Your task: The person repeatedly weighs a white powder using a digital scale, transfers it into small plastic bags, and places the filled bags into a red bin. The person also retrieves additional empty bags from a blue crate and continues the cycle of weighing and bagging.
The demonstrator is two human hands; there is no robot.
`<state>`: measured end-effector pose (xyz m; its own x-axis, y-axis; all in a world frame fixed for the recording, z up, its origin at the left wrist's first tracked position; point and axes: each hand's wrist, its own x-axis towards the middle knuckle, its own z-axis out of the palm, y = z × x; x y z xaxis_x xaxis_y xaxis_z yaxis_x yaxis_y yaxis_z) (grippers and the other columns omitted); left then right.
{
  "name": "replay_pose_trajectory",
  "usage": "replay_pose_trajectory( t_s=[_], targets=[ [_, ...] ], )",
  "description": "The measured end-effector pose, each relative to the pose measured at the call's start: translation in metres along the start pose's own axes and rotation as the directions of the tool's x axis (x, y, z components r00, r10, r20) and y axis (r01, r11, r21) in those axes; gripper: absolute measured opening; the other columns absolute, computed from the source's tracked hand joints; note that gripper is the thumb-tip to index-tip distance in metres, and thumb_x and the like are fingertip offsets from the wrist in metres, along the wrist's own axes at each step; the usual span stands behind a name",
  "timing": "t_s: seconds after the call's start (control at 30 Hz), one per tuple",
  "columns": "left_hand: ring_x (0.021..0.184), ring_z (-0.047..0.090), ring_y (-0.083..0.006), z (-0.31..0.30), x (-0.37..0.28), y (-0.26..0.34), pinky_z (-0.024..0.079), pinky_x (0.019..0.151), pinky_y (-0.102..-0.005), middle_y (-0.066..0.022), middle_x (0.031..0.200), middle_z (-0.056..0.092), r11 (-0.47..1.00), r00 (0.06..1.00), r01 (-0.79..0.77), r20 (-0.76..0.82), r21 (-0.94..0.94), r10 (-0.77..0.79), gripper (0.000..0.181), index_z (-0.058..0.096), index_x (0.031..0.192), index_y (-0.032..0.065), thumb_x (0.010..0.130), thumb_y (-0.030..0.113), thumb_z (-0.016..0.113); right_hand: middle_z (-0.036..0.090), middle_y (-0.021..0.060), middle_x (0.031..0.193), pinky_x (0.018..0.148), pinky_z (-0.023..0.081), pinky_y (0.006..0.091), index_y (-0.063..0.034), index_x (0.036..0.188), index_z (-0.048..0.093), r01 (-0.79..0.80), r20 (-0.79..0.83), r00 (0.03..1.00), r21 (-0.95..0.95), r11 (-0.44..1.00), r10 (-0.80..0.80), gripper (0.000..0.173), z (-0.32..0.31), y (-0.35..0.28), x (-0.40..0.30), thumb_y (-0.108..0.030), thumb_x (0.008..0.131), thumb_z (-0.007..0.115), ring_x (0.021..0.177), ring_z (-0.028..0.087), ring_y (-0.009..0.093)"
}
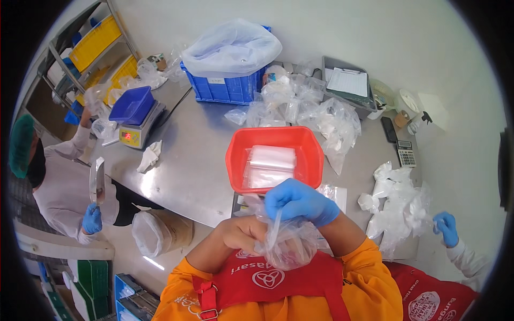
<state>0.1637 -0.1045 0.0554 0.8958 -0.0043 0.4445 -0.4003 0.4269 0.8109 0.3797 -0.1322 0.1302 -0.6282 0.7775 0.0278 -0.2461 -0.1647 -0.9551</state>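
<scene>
A clear plastic bag (290,248) hangs in front of my chest, its contents hard to make out. My right hand (301,202), in a blue glove, grips the bag's gathered neck, with a narrow plastic strip running down from the fingers. My bare left hand (245,232) holds the bag from the left side, and its fingertips are partly hidden by the film. Just beyond my hands stands a red plastic tub (237,160) with stacked clear plastic bags (273,160) inside. Part of a device under the tub's near edge is mostly covered.
A digital scale (138,130) carries a blue tray (132,105). Behind the tub sit a lined blue crate (225,90) and filled plastic bags (281,98). A calculator (406,153) and white bags (391,200) lie right. A co-worker (68,172) holds a metal scoop (97,180); another's gloved hand (445,228) shows right.
</scene>
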Motion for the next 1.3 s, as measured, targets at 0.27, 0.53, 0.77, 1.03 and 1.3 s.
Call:
replay_pose_trajectory(
  t_s=[0.27,0.53,0.77,1.03,1.3],
  targets=[
    [0.106,0.066,-0.0359,0.003,0.020,0.010,0.046,0.098,-0.0476,-0.0239,0.114,0.069,0.958,0.953,-0.284,-0.122,-0.038,0.277,0.050,0.070,0.116,-0.0068,0.096,0.038,0.060,0.063,-0.0007,0.077,0.066,0.045,0.0243,-0.0003,0.083,0.068,-0.060,-0.376,0.926,-0.032,0.998,0.044,0.024,-0.011,0.013,0.014,-0.022,0.093,0.065,0.072,0.056,0.008],
    [0.115,0.063,-0.0291,0.009,0.024,0.025,0.044,0.103,-0.0405,-0.0214,0.117,0.067,0.993,0.965,-0.002,-0.259,0.120,0.033,0.091,0.025,0.157,0.0016,0.087,0.034,0.075,0.061,0.0005,0.078,0.068,0.046,0.0266,-0.0022,0.090,0.066,0.203,-0.249,0.812,-0.728,0.655,-0.529,0.010,-0.007,0.002,0.017,-0.006,0.082,0.071,0.071,0.055,0.009],
    [0.092,0.063,-0.0159,-0.004,0.051,0.015,0.050,0.087,-0.0292,-0.0069,0.096,0.061,0.509,0.314,0.421,-0.647,0.751,0.695,0.058,0.049,0.127,0.0045,0.076,0.000,0.077,0.059,0.0065,0.078,0.060,0.045,0.0334,-0.0058,0.094,0.065,-0.051,-0.273,0.575,-0.953,0.300,-0.771,0.014,-0.003,0.020,0.014,-0.001,0.082,0.070,0.070,0.059,0.015],
    [0.091,0.063,-0.0136,-0.042,0.013,0.031,0.052,0.085,-0.0285,-0.0048,0.099,0.062,0.602,0.240,0.352,-0.691,0.717,0.682,0.026,0.059,0.100,0.0030,0.080,-0.006,0.072,0.069,0.0047,0.104,0.074,0.052,0.0270,-0.0042,0.107,0.069,0.230,-0.306,0.837,-0.555,0.800,-0.453,0.020,-0.008,0.005,0.006,-0.002,0.088,0.064,0.083,0.064,0.012],
    [0.110,0.065,-0.0231,-0.010,-0.003,0.001,0.050,0.096,-0.0418,-0.0138,0.114,0.070,0.988,0.750,-0.085,-0.661,-0.126,-0.020,0.034,0.067,0.109,-0.0031,0.096,0.028,0.065,0.063,-0.0005,0.086,0.065,0.048,0.0197,-0.0046,0.103,0.067,0.140,-0.425,0.904,0.204,0.969,-0.041,0.014,-0.040,0.019,0.002,-0.008,0.094,0.056,0.072,0.058,0.003]
  ],
)
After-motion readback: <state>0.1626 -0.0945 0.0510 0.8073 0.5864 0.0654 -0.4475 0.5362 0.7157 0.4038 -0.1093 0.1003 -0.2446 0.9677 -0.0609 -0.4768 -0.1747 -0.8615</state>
